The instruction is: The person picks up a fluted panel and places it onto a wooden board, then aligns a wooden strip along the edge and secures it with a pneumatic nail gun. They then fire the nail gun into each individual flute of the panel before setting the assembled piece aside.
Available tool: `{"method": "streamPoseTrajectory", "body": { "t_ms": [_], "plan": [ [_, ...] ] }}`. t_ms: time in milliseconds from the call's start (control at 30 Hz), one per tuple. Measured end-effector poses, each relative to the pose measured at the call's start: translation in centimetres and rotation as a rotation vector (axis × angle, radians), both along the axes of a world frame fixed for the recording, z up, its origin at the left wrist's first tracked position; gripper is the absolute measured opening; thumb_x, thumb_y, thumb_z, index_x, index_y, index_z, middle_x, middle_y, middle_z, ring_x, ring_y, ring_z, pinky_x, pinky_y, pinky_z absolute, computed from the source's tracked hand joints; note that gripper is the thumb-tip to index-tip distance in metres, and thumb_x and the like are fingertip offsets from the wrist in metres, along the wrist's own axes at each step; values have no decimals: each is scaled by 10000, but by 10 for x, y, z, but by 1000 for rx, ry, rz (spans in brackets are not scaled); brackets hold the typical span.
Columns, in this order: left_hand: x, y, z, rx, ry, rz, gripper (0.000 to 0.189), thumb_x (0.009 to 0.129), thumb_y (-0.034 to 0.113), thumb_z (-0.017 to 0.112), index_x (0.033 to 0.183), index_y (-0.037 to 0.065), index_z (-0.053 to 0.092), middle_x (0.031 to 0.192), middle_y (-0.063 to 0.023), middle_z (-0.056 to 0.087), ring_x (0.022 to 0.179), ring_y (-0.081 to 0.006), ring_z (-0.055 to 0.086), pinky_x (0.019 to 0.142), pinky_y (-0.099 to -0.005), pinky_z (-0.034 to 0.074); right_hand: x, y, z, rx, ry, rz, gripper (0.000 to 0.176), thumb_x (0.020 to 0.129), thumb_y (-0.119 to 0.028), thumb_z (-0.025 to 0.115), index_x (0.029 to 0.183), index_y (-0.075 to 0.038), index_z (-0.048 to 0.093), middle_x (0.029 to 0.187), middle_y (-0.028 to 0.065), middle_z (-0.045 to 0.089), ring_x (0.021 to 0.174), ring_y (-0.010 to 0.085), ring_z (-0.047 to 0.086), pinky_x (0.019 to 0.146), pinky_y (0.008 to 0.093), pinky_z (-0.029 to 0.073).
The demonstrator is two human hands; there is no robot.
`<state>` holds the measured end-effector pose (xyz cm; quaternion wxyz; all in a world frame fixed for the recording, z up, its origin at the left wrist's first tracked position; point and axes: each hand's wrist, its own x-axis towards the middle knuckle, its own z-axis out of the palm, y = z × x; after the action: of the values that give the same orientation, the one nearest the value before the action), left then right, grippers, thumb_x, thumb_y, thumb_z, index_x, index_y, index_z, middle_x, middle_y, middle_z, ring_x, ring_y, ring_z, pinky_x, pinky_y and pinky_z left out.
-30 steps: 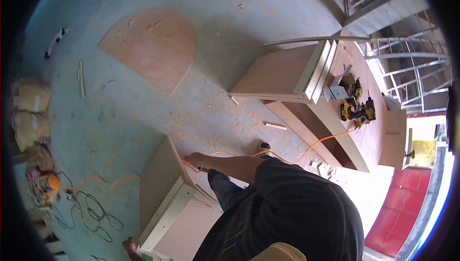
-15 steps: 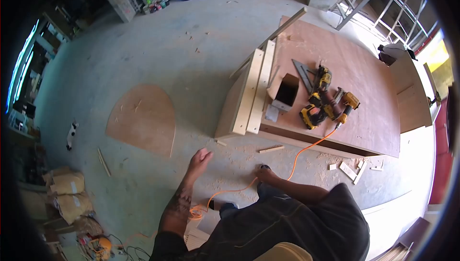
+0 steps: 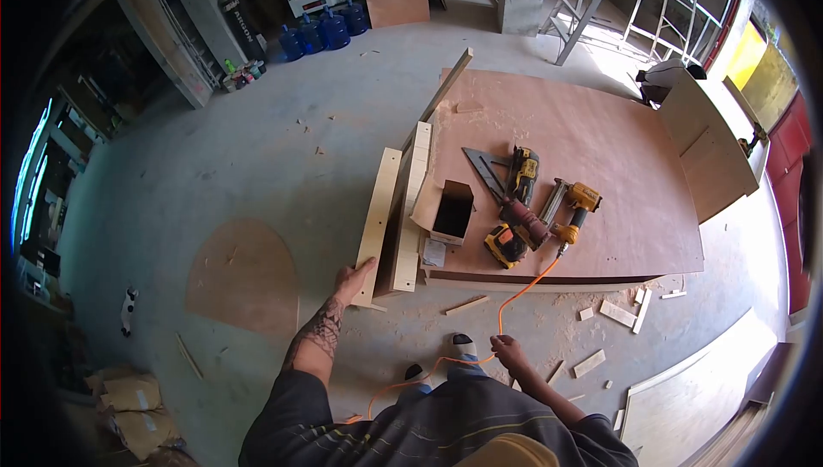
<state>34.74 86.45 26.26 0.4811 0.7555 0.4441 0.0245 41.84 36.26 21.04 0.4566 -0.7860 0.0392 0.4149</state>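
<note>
My left hand (image 3: 355, 279) is closed on the near end of a pale wooden frame (image 3: 377, 214) with screw holes, beside the plywood-topped table (image 3: 634, 167). Near my feet, my right hand (image 3: 507, 352) has its fingers closed round the orange air hose (image 3: 519, 296). The hose runs up to a yellow nail gun (image 3: 579, 208) on the tabletop. Next to it are a cordless tool (image 3: 523, 171), a battery-fitted tool (image 3: 506, 246), a metal square (image 3: 484, 171) and an open cardboard box (image 3: 452, 212).
A rounded plywood piece (image 3: 243, 274) and wood offcuts (image 3: 590, 363) lie on the floor. Blue water jugs (image 3: 334, 30) stand at the back, a metal scaffold (image 3: 634, 4) at the back right. A person (image 3: 666, 77) is bent down behind the table. A cat (image 3: 129, 311) is at the left.
My left hand has reached the pale frame and taken hold of it; the frame now stands apart from the strip beside it. My right hand has moved right and down. The view has shifted.
</note>
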Motion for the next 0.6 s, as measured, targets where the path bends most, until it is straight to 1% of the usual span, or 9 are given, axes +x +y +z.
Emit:
{"method": "streamPoseTrajectory", "body": {
  "t_ms": [67, 167, 200, 267, 300, 367, 433, 500, 600],
  "plan": [
    [-47, 16, 19, -81, 30, 2, 759, 885, 696, 779, 1076, -38, 818, 1027, -135, 821, 963, -199, 760, 834, -375, 592, -15, 37, -21, 164, 39, 100, 534, 1078, -418, 671, 1316, 60, 688, 1145, 160, 753, 1046, 236, 717, 895, 376, 593],
    [-112, 6, 96, -124, -63, 18, 676, 962, 589, 757, 1218, -36, 777, 1168, -90, 783, 1091, -160, 697, 945, -352, 556, -37, 136, -17, 281, 298, 340, 836, 1041, -661, 605, 1581, -30, 507, 1483, 205, 621, 1324, 336, 625, 1099, 475, 513],
    [-132, 6, 112, -127, -108, 13, 653, 979, 555, 755, 1262, -34, 759, 1216, -88, 765, 1137, -161, 682, 984, -347, 542, -51, 177, -10, 308, 314, 341, 836, 1041, -661, 605, 1581, -30, 507, 1483, 205, 621, 1324, 336, 625, 1099, 475, 513],
    [-165, 7, 145, -179, -99, 39, 606, 1003, 475, 758, 1320, -40, 722, 1266, -91, 738, 1195, -159, 659, 1021, -347, 526, -90, 264, 15, 547, 782, 299, 1108, 927, -889, 523, 1761, -326, 58, 1821, 206, 27, 1634, 543, 96, 1230, 776, 191],
    [-182, 9, 157, -231, -135, 77, 576, 1014, 436, 758, 1337, -39, 712, 1275, -88, 737, 1193, -164, 669, 1011, -341, 533, -110, 304, 33, 622, 850, 222, 1158, 895, -909, 546, 1758, -344, 18, 1826, 172, -59, 1638, 547, 20, 1211, 814, 174],
    [-204, 8, 195, -317, -174, 133, 517, 1032, 364, 752, 1358, -35, 698, 1279, -79, 738, 1169, -168, 687, 986, -329, 547, -139, 367, 75, 733, 1001, 151, 1237, 850, -943, 563, 1742, -378, -82, 1823, 145, -133, 1630, 562, -27, 1192, 836, 182],
    [-221, -2, 252, -362, -179, 140, 469, 1045, 314, 743, 1360, -29, 695, 1261, -78, 741, 1121, -168, 704, 956, -318, 561, -154, 383, 159, 741, 912, 192, 1298, 823, -960, 574, 1729, -374, -148, 1819, 119, -173, 1613, 597, -43, 1180, 845, 195],
    [-233, -9, 297, -364, -173, 114, 453, 1045, 288, 740, 1361, -33, 690, 1242, -88, 744, 1080, -169, 714, 935, -320, 569, -174, 389, 193, 791, 886, 226, 1332, 812, -969, 574, 1718, -362, -191, 1810, 124, -206, 1601, 615, -60, 1179, 842, 205],
    [-230, -25, 355, -298, -165, -13, 446, 1034, 261, 743, 1349, -49, 682, 1223, -103, 749, 1049, -170, 718, 922, -327, 572, -186, 388, 231, 912, 861, 171, 1314, 835, -991, 492, 1741, -280, -141, 1833, 113, -92, 1607, 608, -9, 1191, 829, 193]
  ]
}}
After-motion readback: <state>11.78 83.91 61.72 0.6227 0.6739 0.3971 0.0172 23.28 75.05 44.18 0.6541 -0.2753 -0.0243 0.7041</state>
